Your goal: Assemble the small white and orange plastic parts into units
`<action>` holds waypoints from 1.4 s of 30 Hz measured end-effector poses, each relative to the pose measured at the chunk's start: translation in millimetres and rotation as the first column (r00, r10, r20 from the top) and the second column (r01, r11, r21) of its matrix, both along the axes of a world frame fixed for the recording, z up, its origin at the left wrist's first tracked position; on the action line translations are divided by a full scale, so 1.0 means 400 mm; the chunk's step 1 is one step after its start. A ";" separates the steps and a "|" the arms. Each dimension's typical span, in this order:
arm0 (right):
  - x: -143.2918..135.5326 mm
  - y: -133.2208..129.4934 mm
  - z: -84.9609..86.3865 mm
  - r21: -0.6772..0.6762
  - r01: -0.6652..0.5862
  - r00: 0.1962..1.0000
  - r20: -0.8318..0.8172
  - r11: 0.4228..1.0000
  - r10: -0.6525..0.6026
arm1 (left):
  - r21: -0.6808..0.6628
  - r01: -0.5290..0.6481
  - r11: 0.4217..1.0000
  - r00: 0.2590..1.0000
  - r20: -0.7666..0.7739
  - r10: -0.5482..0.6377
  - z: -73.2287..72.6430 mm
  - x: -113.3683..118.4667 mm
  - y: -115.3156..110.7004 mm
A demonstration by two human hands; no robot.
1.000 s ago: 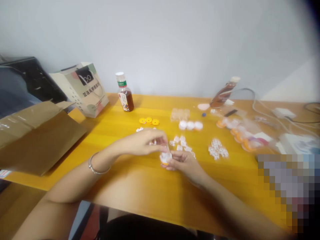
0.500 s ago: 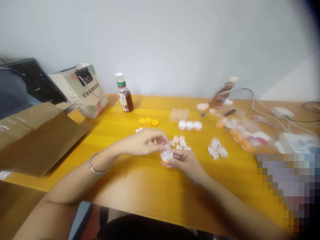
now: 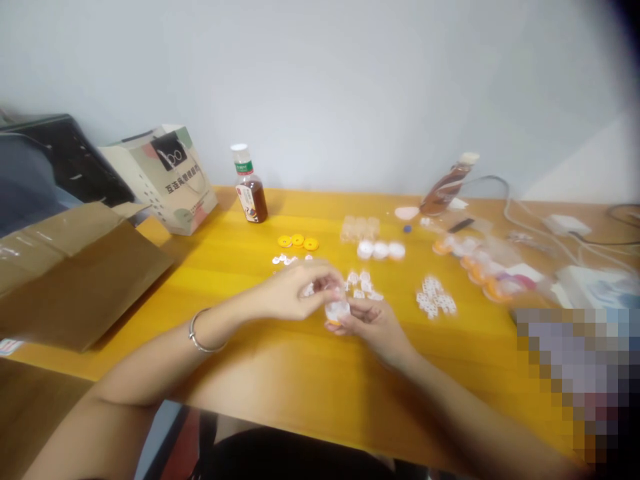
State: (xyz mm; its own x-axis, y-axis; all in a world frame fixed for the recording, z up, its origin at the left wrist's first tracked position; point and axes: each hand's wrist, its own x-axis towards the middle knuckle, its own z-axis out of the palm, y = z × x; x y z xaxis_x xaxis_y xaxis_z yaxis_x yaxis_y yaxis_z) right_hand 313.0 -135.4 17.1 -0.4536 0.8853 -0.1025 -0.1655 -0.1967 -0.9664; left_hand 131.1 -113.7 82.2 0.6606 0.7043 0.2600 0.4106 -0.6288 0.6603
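Observation:
My right hand (image 3: 373,323) is closed round a small clear-and-white plastic container (image 3: 337,311) with an orange base, held above the table. My left hand (image 3: 313,290) comes over from the left, its thumb and fingers pinched at the container's top. Whether those fingertips grip a separate clear part is too blurred to tell. Small white printed pieces (image 3: 366,287) lie just behind the hands, and others are partly hidden by my left hand. Farther back are orange discs (image 3: 298,241), round white parts (image 3: 381,250) and clear parts (image 3: 360,228).
On the left stand a cardboard box (image 3: 75,280), a paper bag (image 3: 175,180) and a bottle of brown liquid (image 3: 251,193). A second bottle (image 3: 447,187) leans at the back right. More white pieces (image 3: 435,297), orange-based containers (image 3: 493,290) and cables (image 3: 530,230) lie to the right.
My left hand has shifted slightly right and down, its fingers still at the container's top. The container stays in my right hand, which has barely moved.

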 end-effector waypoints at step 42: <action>-0.010 0.007 -0.001 0.055 -0.064 0.991 -0.116 0.996 0.070 | 0.013 -0.164 0.986 0.979 0.122 0.162 -0.097 0.001 0.010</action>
State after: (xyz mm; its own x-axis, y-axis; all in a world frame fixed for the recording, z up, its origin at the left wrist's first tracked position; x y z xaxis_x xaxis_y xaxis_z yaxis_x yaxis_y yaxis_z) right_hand 308.8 -132.8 16.6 -0.5181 0.8553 -0.0003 -0.2664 -0.1618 -0.9502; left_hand 131.5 -109.8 43.4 0.5004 0.7930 0.3474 0.4277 -0.5753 0.6972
